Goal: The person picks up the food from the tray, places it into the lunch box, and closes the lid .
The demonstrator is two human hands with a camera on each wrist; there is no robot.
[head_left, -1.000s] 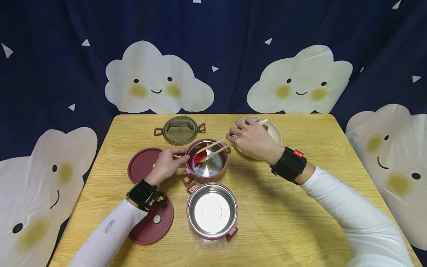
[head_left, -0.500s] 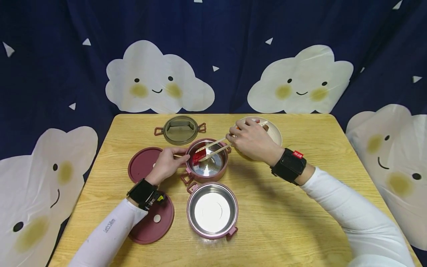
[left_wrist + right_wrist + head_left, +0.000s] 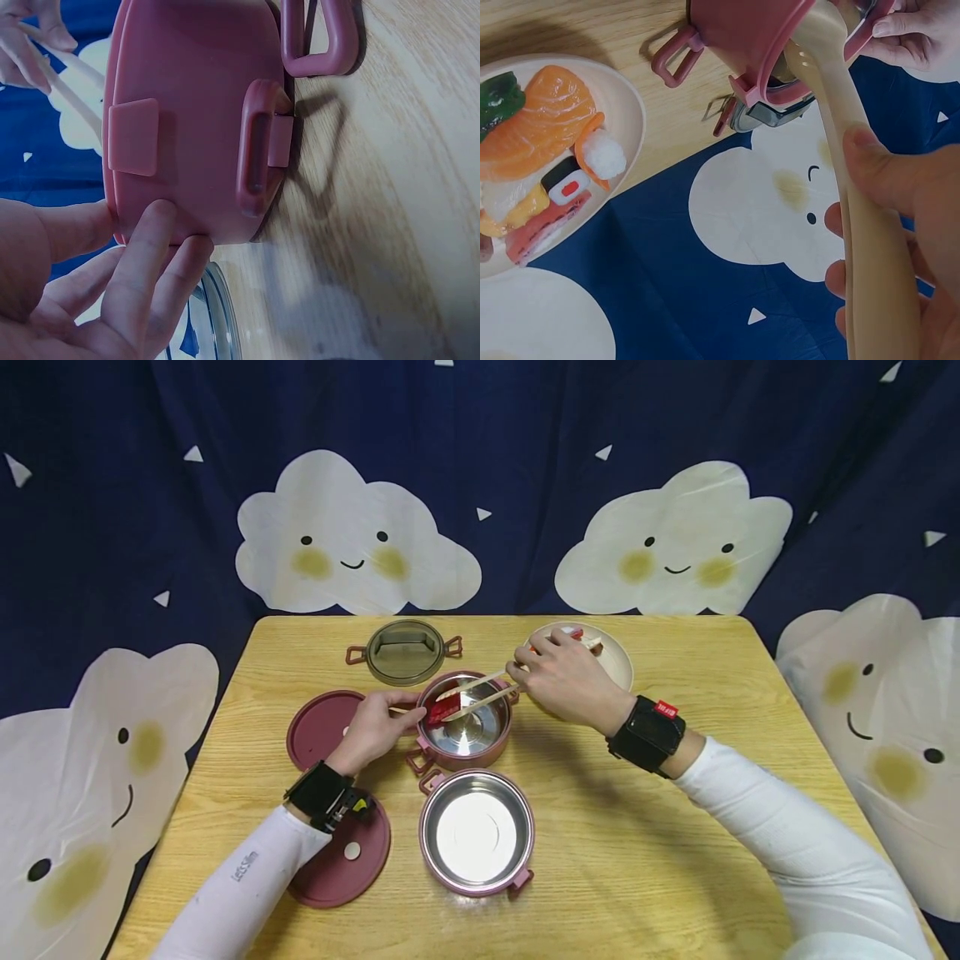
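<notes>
My left hand [image 3: 375,735] steadies a pink pot [image 3: 501,750] by its left side. In the left wrist view the thumb is at the rim and the fingertips [image 3: 159,214] press the outer wall [image 3: 202,112]. My right hand [image 3: 566,681] grips beige tongs [image 3: 483,702], which reach over the rim into the pot's steel inside. Between the tongs' ends is a red piece [image 3: 445,708], close to the pot's left wall; what it is stays unclear. The right wrist view shows the thumb along the handle of the tongs [image 3: 877,247], fingers curled round the other side.
A plate [image 3: 634,127] of toy sushi stands behind my right hand. A second steel-lined pot [image 3: 527,852] sits in front of the first. Two dark red lids [image 3: 375,860] lie at left, and a glass lid [image 3: 405,672] with handles lies behind the pot.
The red piece and the tongs' ends have shifted slightly left inside the pot, and the piece has turned a little. My left hand stays put.
</notes>
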